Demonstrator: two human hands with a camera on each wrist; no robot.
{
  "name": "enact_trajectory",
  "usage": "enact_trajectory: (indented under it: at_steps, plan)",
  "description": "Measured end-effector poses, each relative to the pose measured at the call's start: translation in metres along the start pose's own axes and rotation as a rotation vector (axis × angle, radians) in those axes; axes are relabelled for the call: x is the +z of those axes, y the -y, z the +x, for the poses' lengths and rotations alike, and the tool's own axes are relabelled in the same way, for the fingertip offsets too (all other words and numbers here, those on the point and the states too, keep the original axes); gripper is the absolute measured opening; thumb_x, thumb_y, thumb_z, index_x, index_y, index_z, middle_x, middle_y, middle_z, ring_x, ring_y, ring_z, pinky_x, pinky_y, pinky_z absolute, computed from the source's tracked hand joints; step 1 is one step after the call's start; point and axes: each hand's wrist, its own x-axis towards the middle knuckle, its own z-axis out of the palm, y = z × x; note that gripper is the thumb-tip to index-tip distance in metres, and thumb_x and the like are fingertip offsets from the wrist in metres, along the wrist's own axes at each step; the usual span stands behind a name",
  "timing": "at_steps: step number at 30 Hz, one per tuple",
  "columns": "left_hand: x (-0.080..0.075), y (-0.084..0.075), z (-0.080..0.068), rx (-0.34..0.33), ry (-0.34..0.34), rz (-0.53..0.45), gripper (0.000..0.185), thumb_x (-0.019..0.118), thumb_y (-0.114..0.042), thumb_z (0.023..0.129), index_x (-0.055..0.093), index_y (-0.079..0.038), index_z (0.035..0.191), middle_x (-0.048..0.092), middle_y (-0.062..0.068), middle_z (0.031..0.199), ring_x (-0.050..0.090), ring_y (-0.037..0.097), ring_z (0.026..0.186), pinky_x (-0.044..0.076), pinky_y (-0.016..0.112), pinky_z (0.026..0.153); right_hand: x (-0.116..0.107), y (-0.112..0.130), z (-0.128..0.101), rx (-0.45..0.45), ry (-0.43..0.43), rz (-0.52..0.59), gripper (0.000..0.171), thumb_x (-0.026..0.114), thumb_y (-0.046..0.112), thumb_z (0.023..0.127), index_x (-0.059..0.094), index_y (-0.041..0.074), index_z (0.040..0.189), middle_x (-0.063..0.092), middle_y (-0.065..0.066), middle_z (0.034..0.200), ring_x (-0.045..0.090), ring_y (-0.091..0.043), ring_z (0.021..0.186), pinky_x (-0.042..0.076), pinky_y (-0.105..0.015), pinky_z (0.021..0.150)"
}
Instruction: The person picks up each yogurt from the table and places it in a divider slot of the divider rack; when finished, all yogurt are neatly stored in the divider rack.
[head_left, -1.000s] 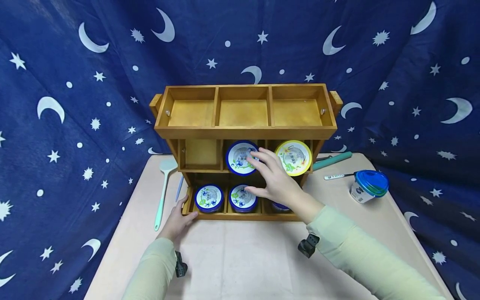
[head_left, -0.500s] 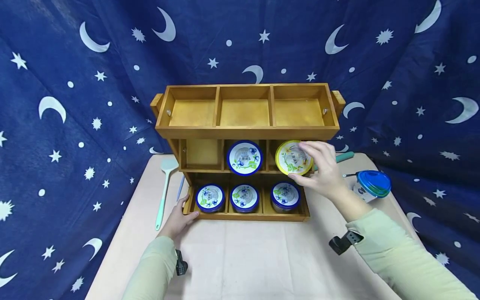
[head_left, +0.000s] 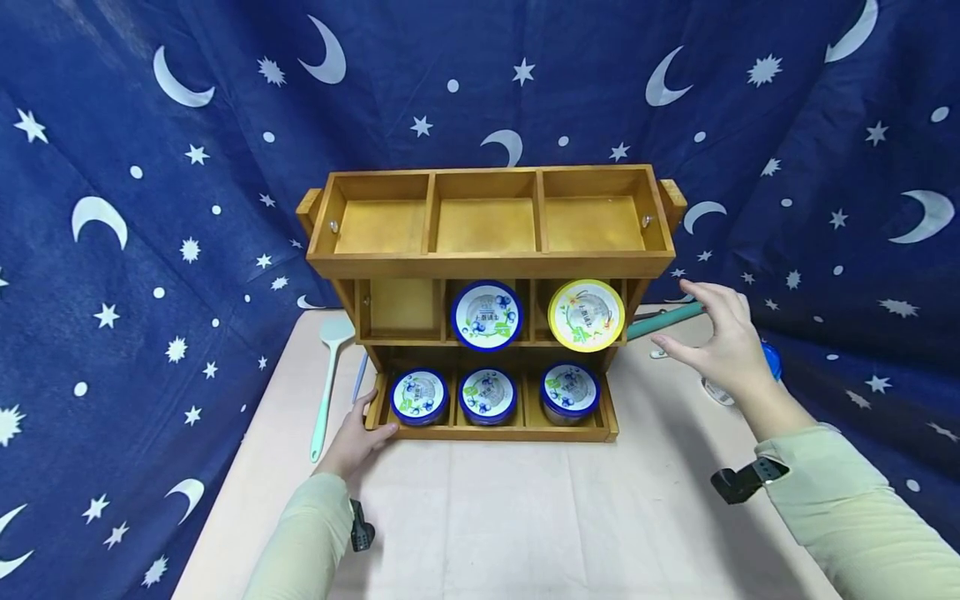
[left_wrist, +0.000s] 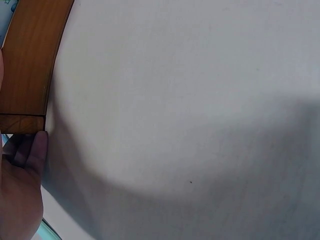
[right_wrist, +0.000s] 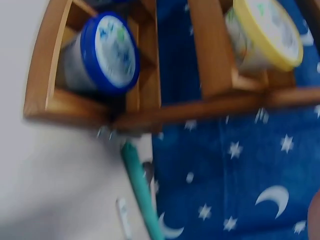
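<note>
While my right hand (head_left: pixel 723 342) hangs in the air at about 3 o'clock from the wooden rack (head_left: pixel 487 265), it holds nothing: the fingers are spread and loosely bent, thumb apart from them, clear of the rack's side. The yellow-lidded tub (head_left: pixel 587 315) sits in the middle tier's right-hand compartment, apart from my fingers, lid facing me. I judge that this is the gap between one tub set in place and a reach for another thing. Just past my palm, at 4 o'clock from the rack, a blue-lidded tub (head_left: pixel 768 360) stands on the counter (head_left: pixel 525 517), mostly hidden by my hand, with a teal-handled tool (head_left: pixel 663 320) lying near it. If that tub is what I go for, the move calls for bringing the open hand down over its lid and closing round the rim without knocking the tool. The middle tier's left compartment (head_left: pixel 401 307) has nothing in it, as does the whole top tier. My left hand (head_left: pixel 352 437) is at the rack's 7 o'clock corner, fingers straight and pressed against the wood, thumb along the front edge, steadying it and gripping nothing. The left wrist view shows those fingers (left_wrist: pixel 25 155) butted against the corner. Four blue-lidded tubs fill the middle tier's centre (head_left: pixel 487 315) and the bottom tier.
</note>
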Motion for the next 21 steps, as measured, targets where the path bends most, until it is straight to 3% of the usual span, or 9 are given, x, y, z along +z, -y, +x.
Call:
enact_trajectory:
  at_steps: [3,6,8,12,21]
  plan:
    - [0.001,0.001,-0.001,0.005,-0.003,-0.005,0.094,0.072,-0.044,0.079,0.018,-0.015,0.15,0.034,0.03,0.139,0.043,0.042,0.122,0.033,0.053,0.101,-0.006,-0.015,-0.007,0.114,0.039,-0.03,0.079,0.076,0.045,0.074,0.048,0.001,0.133,0.046,-0.023,0.128,0.04,-0.039,0.113,0.036,-0.033,0.092]
    - [0.001,0.003,-0.002,0.005,-0.003,0.003,0.095,0.071,-0.047,0.078,0.017,-0.014,0.15,0.032,0.029,0.141,0.04,0.042,0.124,0.032,0.054,0.102,-0.014,-0.029,-0.012,0.278,0.116,-0.078,0.081,0.08,0.025,0.073,0.04,0.004,0.14,0.04,-0.023,0.134,0.035,-0.039,0.117,0.038,-0.044,0.094]
    - [0.002,0.004,-0.002,-0.005,-0.003,0.005,0.097,0.071,-0.05,0.078,0.017,-0.015,0.15,0.031,0.028,0.142,0.039,0.043,0.125,0.032,0.055,0.102,-0.019,-0.041,-0.015,0.384,0.168,-0.109,0.084,0.077,0.03,0.076,0.034,0.005,0.144,0.036,-0.025,0.137,0.031,-0.041,0.12,0.034,-0.058,0.093]
    - [0.002,0.005,-0.001,-0.012,-0.002,-0.006,0.096,0.072,-0.049,0.077,0.017,-0.016,0.15,0.032,0.028,0.143,0.039,0.042,0.125,0.032,0.054,0.103,-0.03,-0.061,-0.019,0.541,0.242,-0.153,0.089,0.069,0.045,0.082,0.022,0.008,0.149,0.03,-0.027,0.141,0.024,-0.045,0.125,0.027,-0.065,0.097]
    - [0.003,0.003,0.001,-0.01,-0.01,-0.003,0.095,0.073,-0.046,0.077,0.018,-0.018,0.15,0.033,0.026,0.143,0.039,0.04,0.126,0.03,0.053,0.104,-0.05,-0.11,-0.038,0.705,0.349,-0.195,0.094,0.058,0.056,0.085,0.012,0.006,0.15,0.01,-0.031,0.149,0.01,-0.053,0.129,0.018,-0.073,0.096]
